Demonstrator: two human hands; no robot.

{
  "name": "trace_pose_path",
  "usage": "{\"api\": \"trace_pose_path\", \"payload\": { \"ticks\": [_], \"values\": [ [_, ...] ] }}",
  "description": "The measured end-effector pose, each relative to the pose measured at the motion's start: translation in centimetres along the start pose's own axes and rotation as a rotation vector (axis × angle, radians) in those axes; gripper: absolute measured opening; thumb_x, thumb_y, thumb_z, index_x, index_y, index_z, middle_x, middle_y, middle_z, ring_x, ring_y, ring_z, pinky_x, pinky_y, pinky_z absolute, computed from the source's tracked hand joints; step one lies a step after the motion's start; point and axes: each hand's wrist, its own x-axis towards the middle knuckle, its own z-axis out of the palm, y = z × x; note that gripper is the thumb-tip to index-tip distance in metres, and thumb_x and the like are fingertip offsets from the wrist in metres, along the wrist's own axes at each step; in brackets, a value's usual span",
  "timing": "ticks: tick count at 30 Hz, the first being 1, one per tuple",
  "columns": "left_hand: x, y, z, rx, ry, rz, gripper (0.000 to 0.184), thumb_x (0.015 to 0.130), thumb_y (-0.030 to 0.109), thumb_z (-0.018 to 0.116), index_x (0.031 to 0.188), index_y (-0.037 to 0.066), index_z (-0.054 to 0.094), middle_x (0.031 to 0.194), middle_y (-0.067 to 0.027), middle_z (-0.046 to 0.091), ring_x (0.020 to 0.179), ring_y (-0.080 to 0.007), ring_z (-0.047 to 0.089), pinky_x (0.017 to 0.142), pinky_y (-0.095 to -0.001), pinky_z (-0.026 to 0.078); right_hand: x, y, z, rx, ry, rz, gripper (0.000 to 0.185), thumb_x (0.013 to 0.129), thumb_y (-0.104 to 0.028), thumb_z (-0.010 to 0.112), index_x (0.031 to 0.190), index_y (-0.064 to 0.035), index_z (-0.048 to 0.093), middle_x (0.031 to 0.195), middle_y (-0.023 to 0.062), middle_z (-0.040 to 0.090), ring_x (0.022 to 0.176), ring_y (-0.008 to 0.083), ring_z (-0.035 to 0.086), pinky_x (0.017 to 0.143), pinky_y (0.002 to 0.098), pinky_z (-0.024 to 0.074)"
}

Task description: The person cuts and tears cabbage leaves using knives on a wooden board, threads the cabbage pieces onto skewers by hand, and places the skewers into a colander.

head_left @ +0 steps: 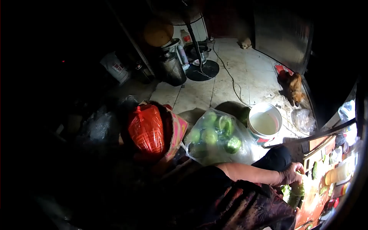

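Note:
At the lower right, my left hand (293, 173) is wrapped round a pale green vegetable (298, 188), with more light green pieces (285, 191) beside it. Only a small part of my right hand (298, 214) shows below, at the edge of my patterned clothing; its fingers are hidden. Under and beyond the hands lies a brightly lit orange-red board (312, 205). A dark green cucumber-like vegetable (315, 170) rests to the right of my left hand.
A clear bag of round green vegetables (214, 134) and a white bucket (264, 120) stand beyond my arm. Left of them is a red plastic bag (146, 128) in a sack. A yellowish container (337, 174), a brown dog (296, 88), a fan base (203, 70) and a floor cable are also visible.

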Motion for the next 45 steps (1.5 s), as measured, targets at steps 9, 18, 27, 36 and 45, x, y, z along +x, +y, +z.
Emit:
{"api": "trace_pose_path", "payload": {
  "ticks": [9,18,27,36,45],
  "values": [
    [-1.4,1.2,0.7,-0.019,-0.029,-0.046,0.038,0.059,0.008,0.070,0.093,0.002,0.057,0.087,-0.0084,0.060,0.080,-0.0165,0.057,0.071,-0.0284,0.047,0.0,5.6,-1.7,-0.029,0.084,0.112,0.037,0.075,-0.008,0.056,0.111,-0.0003,0.053,0.083,0.0167,0.062,0.073,0.0319,0.059,0.072,0.0399,0.0477],
    [-1.1,0.0,1.7,0.051,-0.009,-0.084,0.039,0.058,0.006,0.072,0.095,0.001,0.058,0.086,-0.0087,0.062,0.081,-0.0166,0.059,0.073,-0.0294,0.048,1.3,2.6,0.2,0.098,0.052,0.080,0.038,0.075,-0.009,0.057,0.112,-0.0006,0.054,0.084,0.0162,0.062,0.073,0.0308,0.059,0.072,0.0393,0.0476],
    [-0.3,-1.1,0.7,0.010,0.021,-0.045,0.038,0.058,0.005,0.072,0.093,0.001,0.058,0.083,-0.0084,0.062,0.076,-0.0158,0.059,0.068,-0.0287,0.049,5.5,-18.6,4.2,0.361,-0.175,-0.131,0.038,0.075,-0.009,0.057,0.112,-0.0009,0.054,0.084,0.0157,0.062,0.074,0.0297,0.059,0.072,0.0387,0.0475],
    [-0.1,-1.5,0.1,-0.010,0.033,-0.084,0.039,0.058,0.005,0.072,0.094,0.001,0.058,0.082,-0.0086,0.062,0.076,-0.0159,0.059,0.067,-0.0293,0.049,5.2,-12.4,3.4,0.246,-0.120,-0.070,0.039,0.075,-0.010,0.058,0.113,-0.0012,0.054,0.084,0.0151,0.062,0.074,0.0286,0.059,0.072,0.0380,0.0475],
    [0.1,-2.0,0.1,0.017,0.039,-0.078,0.040,0.058,0.004,0.073,0.095,0.001,0.058,0.083,-0.0089,0.062,0.075,-0.0166,0.059,0.068,-0.0301,0.050,3.2,2.8,-1.8,-0.001,0.081,0.141,0.039,0.075,-0.010,0.059,0.113,-0.0015,0.055,0.085,0.0146,0.062,0.074,0.0275,0.059,0.071,0.0374,0.0474]
  ]
}}
